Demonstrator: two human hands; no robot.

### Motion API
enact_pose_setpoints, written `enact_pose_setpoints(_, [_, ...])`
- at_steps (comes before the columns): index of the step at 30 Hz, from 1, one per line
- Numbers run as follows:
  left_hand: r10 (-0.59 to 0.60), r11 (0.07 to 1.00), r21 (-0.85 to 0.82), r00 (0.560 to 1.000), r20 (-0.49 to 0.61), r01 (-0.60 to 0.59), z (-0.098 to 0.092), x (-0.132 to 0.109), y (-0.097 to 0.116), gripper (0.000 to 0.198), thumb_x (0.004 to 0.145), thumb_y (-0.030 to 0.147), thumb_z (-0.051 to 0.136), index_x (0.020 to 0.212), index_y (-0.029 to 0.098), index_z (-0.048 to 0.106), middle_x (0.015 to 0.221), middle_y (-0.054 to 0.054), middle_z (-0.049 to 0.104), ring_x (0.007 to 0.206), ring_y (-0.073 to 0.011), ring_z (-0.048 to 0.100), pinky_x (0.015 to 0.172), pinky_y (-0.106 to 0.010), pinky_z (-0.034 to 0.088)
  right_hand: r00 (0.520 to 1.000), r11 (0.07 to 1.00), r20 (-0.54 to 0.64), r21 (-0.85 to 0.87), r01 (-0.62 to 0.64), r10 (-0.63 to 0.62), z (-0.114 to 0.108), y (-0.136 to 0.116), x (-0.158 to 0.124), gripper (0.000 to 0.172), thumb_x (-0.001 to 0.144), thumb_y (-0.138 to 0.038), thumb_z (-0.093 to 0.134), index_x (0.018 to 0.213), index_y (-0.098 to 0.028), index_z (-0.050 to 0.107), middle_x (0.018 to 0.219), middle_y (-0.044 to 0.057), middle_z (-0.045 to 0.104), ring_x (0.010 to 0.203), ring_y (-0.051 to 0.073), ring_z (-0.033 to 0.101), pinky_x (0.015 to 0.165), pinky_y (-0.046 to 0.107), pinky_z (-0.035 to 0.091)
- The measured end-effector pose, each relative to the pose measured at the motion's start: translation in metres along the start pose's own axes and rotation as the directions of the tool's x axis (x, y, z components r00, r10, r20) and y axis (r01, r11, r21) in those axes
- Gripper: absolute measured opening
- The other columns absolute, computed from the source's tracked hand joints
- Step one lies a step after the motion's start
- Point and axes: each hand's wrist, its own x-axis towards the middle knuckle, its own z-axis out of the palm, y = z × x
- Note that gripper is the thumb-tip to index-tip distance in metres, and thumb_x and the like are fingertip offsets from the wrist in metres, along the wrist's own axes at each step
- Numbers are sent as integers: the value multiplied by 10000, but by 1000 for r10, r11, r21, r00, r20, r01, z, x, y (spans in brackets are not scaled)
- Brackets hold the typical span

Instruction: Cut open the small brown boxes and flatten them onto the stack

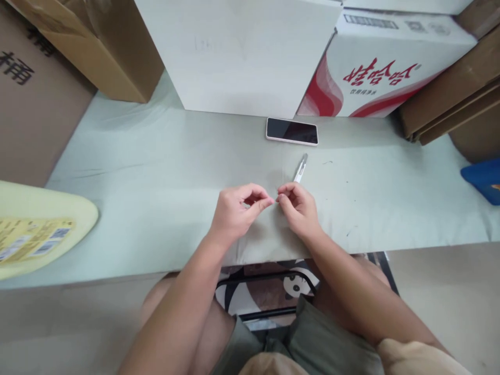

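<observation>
My left hand [242, 207] is closed in a pinch, thumb against fingertips, above the pale green tabletop [156, 208] near its front edge. Facing it, almost tip to tip, my right hand [300, 208] pinches as well. Whatever lies between the fingers is too small to make out. Just beyond the right hand lies a slim white and grey pen-like tool [300, 167], its near end hidden behind my fingers. Farther back a phone [292, 131] in a light case rests with its dark screen up.
A plain white box [242, 57] and a white-and-red printed carton [375, 67] stand at the back. Brown cardboard boxes [105, 57] are at the left, flattened cardboard [453, 88] at the right. A pale yellow bottle [47, 224] is near left, a blue object [484, 179] far right.
</observation>
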Motion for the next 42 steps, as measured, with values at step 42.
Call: enact_pose_setpoints(42, [147,985,108,981,-125,-134,15,-7,-7,164,940,352,792,843,221,786,791,-17,832,688,-139,778,699,-231,638,990,980,22,-138,141,-139,-8,-7,-3,74,884,-242,553,874,-236,626,754,8,653,628,143,544,627,299,485])
